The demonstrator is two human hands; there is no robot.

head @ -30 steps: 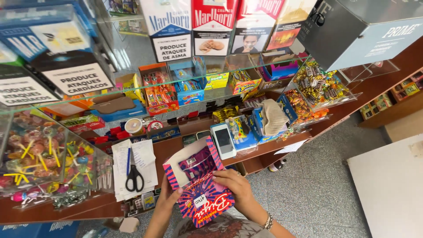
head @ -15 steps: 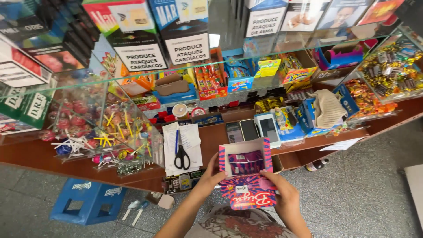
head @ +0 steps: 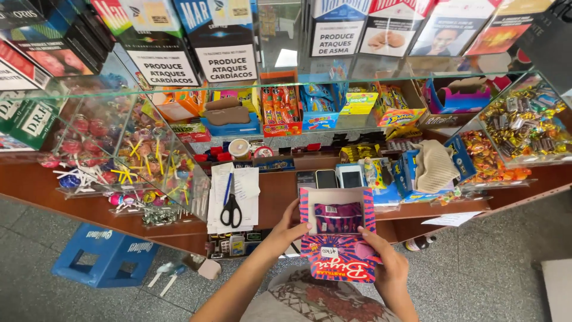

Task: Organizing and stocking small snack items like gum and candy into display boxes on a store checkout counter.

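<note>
- The right hand (head: 390, 268) clamps the near right corner of the pink candy box (head: 338, 238), thumb on its front panel
- The left hand (head: 286, 229) grips the box's left wall, a little farther out, fingers curled over the edge
- The box sits between both hands, open top up, long axis running away from the person, purple packets (head: 338, 217) inside
- Beyond it lies the counter (head: 277, 194), with scissors (head: 231, 210) to the left

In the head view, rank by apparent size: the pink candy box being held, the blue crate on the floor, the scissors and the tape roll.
1. blue crate
2. pink candy box, near the camera, so close to the crate
3. scissors
4. tape roll
</note>
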